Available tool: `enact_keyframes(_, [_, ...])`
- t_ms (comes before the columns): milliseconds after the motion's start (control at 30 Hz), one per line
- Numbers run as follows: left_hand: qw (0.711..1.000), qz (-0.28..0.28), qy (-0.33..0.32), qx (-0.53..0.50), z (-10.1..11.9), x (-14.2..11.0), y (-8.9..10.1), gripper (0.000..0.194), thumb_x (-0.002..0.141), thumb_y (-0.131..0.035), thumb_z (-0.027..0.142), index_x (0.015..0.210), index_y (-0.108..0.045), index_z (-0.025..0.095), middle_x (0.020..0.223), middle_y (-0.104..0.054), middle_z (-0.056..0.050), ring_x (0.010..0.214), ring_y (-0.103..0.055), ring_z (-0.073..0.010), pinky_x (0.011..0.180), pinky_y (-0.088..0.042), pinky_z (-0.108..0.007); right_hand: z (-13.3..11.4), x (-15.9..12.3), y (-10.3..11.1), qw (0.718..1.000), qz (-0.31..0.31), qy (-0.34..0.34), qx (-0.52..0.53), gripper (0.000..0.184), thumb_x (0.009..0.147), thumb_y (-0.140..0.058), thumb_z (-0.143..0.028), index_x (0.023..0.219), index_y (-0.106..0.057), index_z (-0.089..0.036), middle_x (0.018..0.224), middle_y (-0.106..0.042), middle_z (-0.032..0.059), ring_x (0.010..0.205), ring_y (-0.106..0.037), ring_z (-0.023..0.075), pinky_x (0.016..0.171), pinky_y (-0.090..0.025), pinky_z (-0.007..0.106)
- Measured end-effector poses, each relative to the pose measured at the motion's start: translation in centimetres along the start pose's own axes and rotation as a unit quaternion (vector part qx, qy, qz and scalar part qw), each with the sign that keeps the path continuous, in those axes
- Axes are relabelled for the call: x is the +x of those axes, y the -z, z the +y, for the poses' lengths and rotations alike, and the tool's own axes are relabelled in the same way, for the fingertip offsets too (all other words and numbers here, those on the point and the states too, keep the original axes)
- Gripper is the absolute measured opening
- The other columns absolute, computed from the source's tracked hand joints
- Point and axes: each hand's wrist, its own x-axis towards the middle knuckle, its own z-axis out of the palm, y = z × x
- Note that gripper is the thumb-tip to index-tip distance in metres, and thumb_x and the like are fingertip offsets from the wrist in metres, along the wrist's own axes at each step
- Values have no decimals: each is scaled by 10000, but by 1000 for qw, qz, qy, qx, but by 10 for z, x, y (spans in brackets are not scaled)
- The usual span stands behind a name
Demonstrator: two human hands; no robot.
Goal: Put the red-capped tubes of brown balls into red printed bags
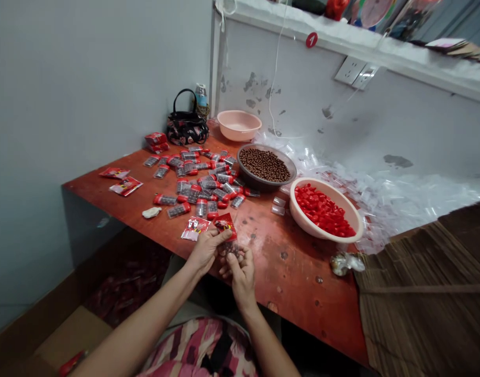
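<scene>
The left hand (203,252) and right hand (242,277) have fingers (232,260) clamped on one bead-filled tube (230,250), just below one red packet (225,225).

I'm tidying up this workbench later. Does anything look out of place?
A crumpled shiny plastic scrap lies loose at the right edge of the red-painted wooden bench, looking like stray litter, unlike anything else there.

Packet (225,225) red; tabletop (290,277) rust-red; basin (302,222) pink; beads (264,165) brown; clothing (196,348) pink-black striped.

2 hands (204,251), 3 bowls (266,167), 1 handbag (187,128), 1 bottle (201,95), 2 wall sockets (349,70)
</scene>
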Motion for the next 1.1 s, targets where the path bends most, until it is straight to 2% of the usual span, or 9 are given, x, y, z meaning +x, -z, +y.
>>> enact_keyframes(233, [998, -57, 19, 6, 9, -3, 3, 226, 619, -661, 269, 750, -628, 87, 605, -636, -76, 349, -473, -93, 306, -301, -189, 0, 6, 3, 981, -116, -74, 139, 199, 768, -536, -325, 828, -434, -165, 636, -610, 10, 381, -505, 61, 329, -326, 134])
enact_keyframes(333, [998, -68, 17, 11, 9, -5, 3, 221, 631, -648, 285, 739, -626, 93, 602, -638, -79, 310, -441, -83, 290, -281, -190, -3, 8, 0, 984, -98, -62, 134, 199, 763, -548, -323, 816, -440, -165, 642, -613, 8, 396, -515, 62, 351, -355, 141])
enact_keyframes(500, [999, 6, -25, 44, -3, -4, -1, 217, 609, -668, 314, 592, -575, 119, 407, -522, 8, 265, -375, -62, 280, -236, -173, 0, 7, -3, 993, -57, -47, 91, 212, 765, -547, -345, 812, -420, -182, 615, -605, -18, 392, -514, 70, 360, -380, 155])
enact_keyframes(667, [993, 49, -62, 82, -8, -1, 1, 220, 625, -648, 338, 607, -595, 125, 450, -535, 10, 328, -407, -69, 328, -279, -184, 0, 12, 8, 995, -80, -59, 23, 209, 748, -553, -355, 807, -461, -178, 628, -608, -10, 438, -535, 92, 389, -396, 177])
enact_keyframes(733, [989, 48, -77, 120, -7, 0, 4, 213, 616, -653, 330, 582, -599, 126, 484, -548, 4, 406, -463, -91, 400, -335, -197, -13, 19, 16, 996, -65, -29, -62, 213, 711, -593, -341, 824, -523, -174, 710, -622, 11, 572, -575, 125, 491, -449, 217])
enact_keyframes(833, [976, -11, -48, 213, -6, -2, 6, 217, 592, -664, 332, 576, -614, 122, 491, -533, 11, 441, -460, -104, 438, -334, -211, -43, 34, 28, 982, 3, 90, -168, 281, 714, -586, -307, 972, -550, -201, 980, -593, 50, 859, -553, 175, 733, -446, 296])
enact_keyframes(900, [961, -57, -38, 267, -7, -4, 4, 214, 589, -662, 329, 570, -613, 122, 475, -496, 28, 437, -426, -95, 435, -303, -208, -63, 45, 31, 958, -25, 168, -231, 291, 717, -583, -269, 1001, -551, -211, 1108, -534, 62, 1003, -484, 199, 845, -377, 332])
enact_keyframes(1000, [946, -95, -50, 306, -9, -9, -2, 216, 600, -650, 318, 528, -588, 124, 458, -441, 46, 439, -383, -83, 436, -260, -204, -77, 57, 28, 918, -111, 209, -318, 85, 738, -549, -241, 797, -596, -201, 989, -576, 46, 915, -505, 185, 785, -380, 310])
enact_keyframes(1100, [948, -108, -42, 295, -10, -12, -5, 223, 619, -635, 318, 527, -580, 122, 453, -423, 49, 435, -366, -79, 432, -233, -208, -71, 64, 23, 911, -91, 200, -349, 141, 765, -511, -247, 645, -558, -189, 737, -569, 11, 700, -503, 143, 659, -384, 260])
